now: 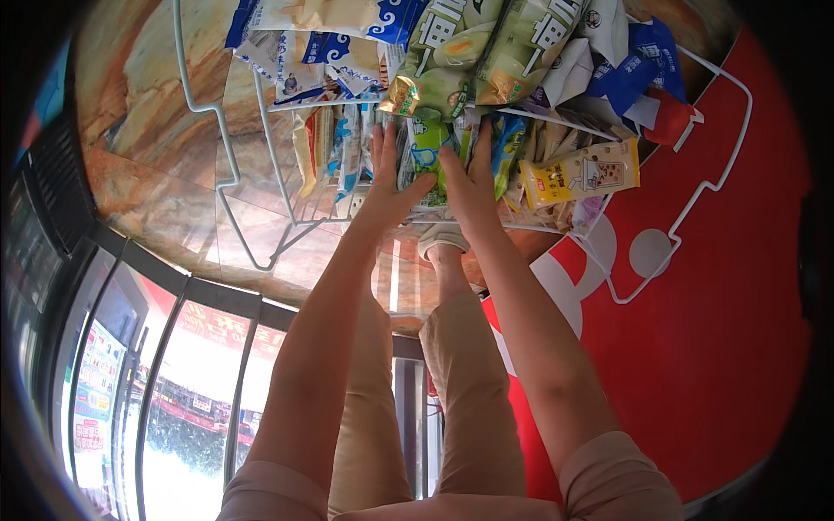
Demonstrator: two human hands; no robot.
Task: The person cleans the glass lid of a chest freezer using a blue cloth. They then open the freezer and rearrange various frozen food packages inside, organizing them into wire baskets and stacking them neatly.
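Observation:
My left hand and my right hand reach into the lower part of a white wire basket rack. Between them stands a green snack packet with a blue drawing. Both thumbs lie over its front. The fingers extend up along its two sides among other packets, and their tips are partly hidden. Whether either hand grips the packet is not clear. Right of my right hand is a blue and green packet. Above my hands, large pale green bags overhang the rack's upper bar.
A yellow packet lies tilted at the lower basket's right end. Blue and white bags fill the upper left. Bent wire side frames stick out at both sides. Marbled floor tiles, a red panel and glass doors surround me.

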